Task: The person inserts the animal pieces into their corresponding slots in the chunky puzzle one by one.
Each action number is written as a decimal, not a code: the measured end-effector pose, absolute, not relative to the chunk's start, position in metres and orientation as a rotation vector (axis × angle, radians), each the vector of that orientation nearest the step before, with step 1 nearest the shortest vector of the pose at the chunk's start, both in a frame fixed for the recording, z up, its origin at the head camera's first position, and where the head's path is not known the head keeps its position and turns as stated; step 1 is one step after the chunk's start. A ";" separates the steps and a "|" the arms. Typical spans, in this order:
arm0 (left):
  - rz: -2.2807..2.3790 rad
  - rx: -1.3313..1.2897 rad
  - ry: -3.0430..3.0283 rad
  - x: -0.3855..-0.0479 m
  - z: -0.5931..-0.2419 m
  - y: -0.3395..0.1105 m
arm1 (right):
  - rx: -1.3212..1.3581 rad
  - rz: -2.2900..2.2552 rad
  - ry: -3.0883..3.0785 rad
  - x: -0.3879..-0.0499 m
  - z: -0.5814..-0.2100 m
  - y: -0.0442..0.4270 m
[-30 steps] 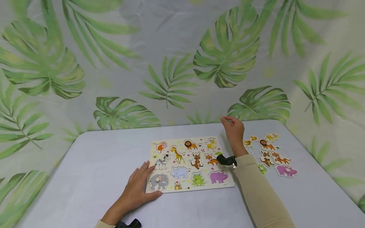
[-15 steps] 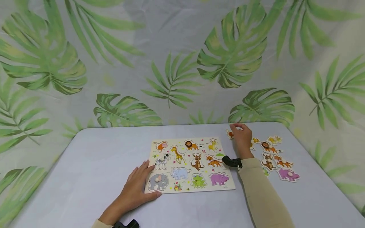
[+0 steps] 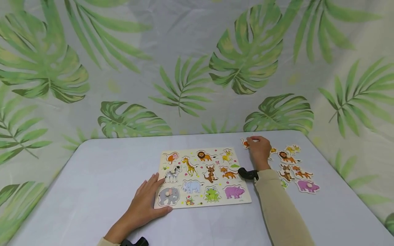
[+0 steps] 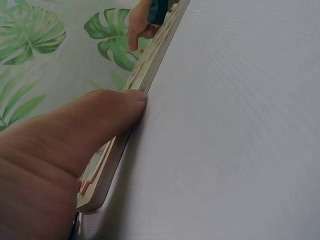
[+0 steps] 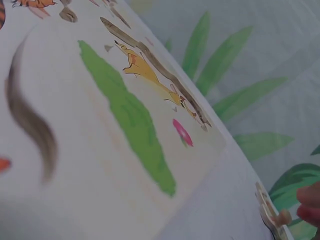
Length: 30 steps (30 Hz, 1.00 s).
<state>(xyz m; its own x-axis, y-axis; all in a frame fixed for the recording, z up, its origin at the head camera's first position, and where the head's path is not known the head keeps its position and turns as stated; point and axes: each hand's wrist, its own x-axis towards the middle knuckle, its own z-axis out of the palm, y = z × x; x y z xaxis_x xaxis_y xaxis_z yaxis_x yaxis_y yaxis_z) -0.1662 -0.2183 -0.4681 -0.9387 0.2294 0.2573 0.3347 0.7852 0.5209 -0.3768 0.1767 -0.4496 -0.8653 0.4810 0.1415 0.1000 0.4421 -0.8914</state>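
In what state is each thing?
Board: lying flat
Elephant piece: set in board
Monkey piece: off board
Giraffe piece: loose
Yellow piece: loose
Lion piece: loose
Kangaroo piece: loose
Tiger piece: loose
Frog piece: loose
Hippo piece: loose
Left hand: touching board
Right hand: at monkey piece, grip unclear

Pale grey backdrop with large green leaf motifs behind a white table, in soft light.
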 end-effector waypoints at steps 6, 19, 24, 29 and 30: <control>-0.870 -0.446 -2.796 -0.168 -0.467 -0.219 | -0.482 1.356 -2.313 -0.378 -0.450 0.176; -0.861 -0.451 -2.797 -0.168 -0.466 -0.219 | -0.436 1.308 -2.350 -0.377 -0.455 0.179; -0.868 -0.448 -2.804 -0.166 -0.466 -0.219 | -0.452 1.349 -2.358 -0.377 -0.458 0.180; -0.865 -0.446 -2.795 -0.165 -0.466 -0.219 | -0.418 1.349 -2.360 -0.376 -0.457 0.178; -0.867 -0.443 -2.796 -0.165 -0.466 -0.218 | -0.414 1.344 -2.360 -0.375 -0.457 0.177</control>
<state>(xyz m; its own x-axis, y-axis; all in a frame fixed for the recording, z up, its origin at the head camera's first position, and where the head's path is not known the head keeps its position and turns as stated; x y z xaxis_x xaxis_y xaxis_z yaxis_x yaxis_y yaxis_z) -0.1650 -0.2185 -0.4662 -0.9393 0.2277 0.2565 0.3329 0.7856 0.5215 -0.3752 0.1768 -0.4568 -0.8795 0.4371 0.1883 0.0610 0.4960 -0.8662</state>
